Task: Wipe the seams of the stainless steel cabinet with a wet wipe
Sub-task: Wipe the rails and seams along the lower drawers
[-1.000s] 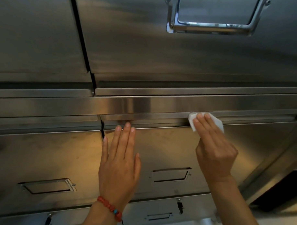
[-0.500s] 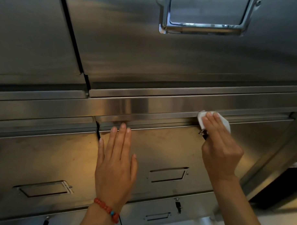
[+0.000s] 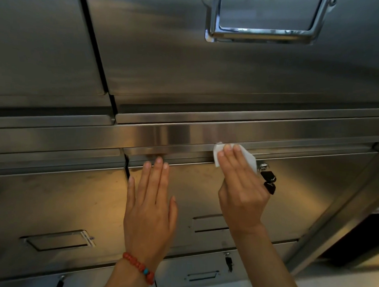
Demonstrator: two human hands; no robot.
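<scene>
Stainless steel cabinet (image 3: pixel 203 78) fills everything ahead of both hands, door panels stacked above and below. Running level just past the fingertips is the horizontal seam (image 3: pixel 291 142) under the bright rail. Left hand (image 3: pixel 149 211) lies flat on the door panel, fingers straight and spread a little, tips reaching the door's top lip, holding nothing. Right hand (image 3: pixel 241 188) presses the wet wipe (image 3: pixel 247 156) against that seam with straight fingers laid on top; whether the thumb pinches it underneath, I cannot tell. The wipe sits under and just beyond the right fingertips. Just beside the right hand, on its outer side, dark keys (image 3: pixel 269 181) hang from a lock. Risk as I judge it: a sweep outward could snag the wipe on those keys, or the wipe could slide out from under flat fingers.
</scene>
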